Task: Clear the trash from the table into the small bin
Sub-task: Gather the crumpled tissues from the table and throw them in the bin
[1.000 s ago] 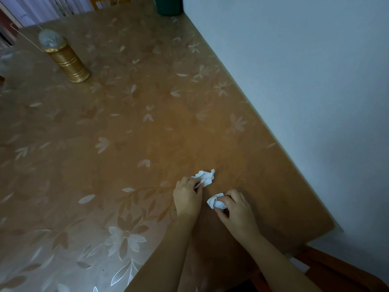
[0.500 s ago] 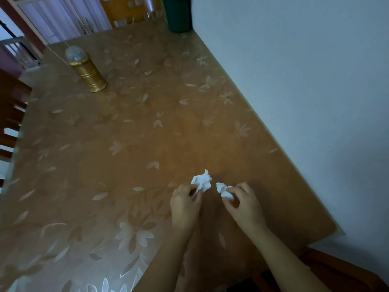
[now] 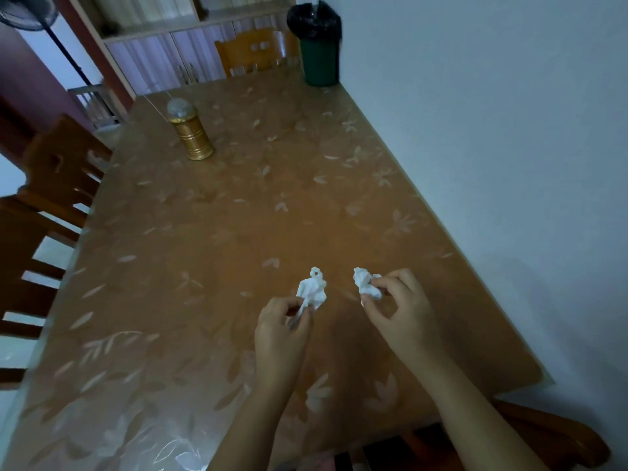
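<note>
My left hand (image 3: 282, 331) pinches a crumpled white tissue (image 3: 312, 291) and holds it just above the table (image 3: 210, 239). My right hand (image 3: 401, 307) pinches a second crumpled white tissue (image 3: 365, 283) a little to the right, also lifted off the surface. The small green bin (image 3: 319, 59) with a black liner stands at the table's far right corner against the wall, far from both hands.
A gold cylindrical lamp (image 3: 192, 136) with a clear dome stands at the far left of the table. Wooden chairs stand at the left side (image 3: 51, 185), the far end (image 3: 256, 52) and the near right corner (image 3: 543, 433). A pale wall (image 3: 509, 130) runs along the table's right edge.
Both hands have lifted their tissues off the table and drawn apart. The camera has tilted up, bringing the bin, far chair and shelves into view.
</note>
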Motion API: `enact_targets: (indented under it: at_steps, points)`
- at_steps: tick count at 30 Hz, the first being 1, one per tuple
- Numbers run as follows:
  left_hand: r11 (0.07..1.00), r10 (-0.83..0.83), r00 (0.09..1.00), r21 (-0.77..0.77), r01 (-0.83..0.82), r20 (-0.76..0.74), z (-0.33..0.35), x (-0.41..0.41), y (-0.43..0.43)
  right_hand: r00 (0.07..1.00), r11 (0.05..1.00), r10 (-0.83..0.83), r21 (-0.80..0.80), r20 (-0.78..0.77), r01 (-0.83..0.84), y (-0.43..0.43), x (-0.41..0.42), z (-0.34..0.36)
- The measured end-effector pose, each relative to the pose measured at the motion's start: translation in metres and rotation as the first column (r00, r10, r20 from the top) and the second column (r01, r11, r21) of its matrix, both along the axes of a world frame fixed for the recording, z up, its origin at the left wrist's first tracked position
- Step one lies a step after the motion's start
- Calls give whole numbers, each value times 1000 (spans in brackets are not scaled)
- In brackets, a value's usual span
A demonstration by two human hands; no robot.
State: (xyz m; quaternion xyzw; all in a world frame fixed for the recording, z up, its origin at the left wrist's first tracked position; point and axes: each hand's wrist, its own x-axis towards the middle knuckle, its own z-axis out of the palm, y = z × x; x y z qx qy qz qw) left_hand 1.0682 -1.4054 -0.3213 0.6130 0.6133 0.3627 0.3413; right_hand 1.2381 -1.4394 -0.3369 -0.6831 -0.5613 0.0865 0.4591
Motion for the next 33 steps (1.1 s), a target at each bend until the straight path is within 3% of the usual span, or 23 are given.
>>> enact_targets:
  at_steps: [15, 24, 33]
  points:
    - [989, 40, 995, 136, -52, 88, 55, -65, -63, 995, 982, 94, 164, 32, -98, -42, -67, 63]
    - [967, 159, 985, 191, -170, 69, 64, -142, -125, 970, 952, 226, 190, 85, -238, -86, -147, 81]
    - [923, 302, 939, 198, -331, 165, 62, -219, -195, 922, 909, 372, 157, 108, -385, -137, -232, 81]
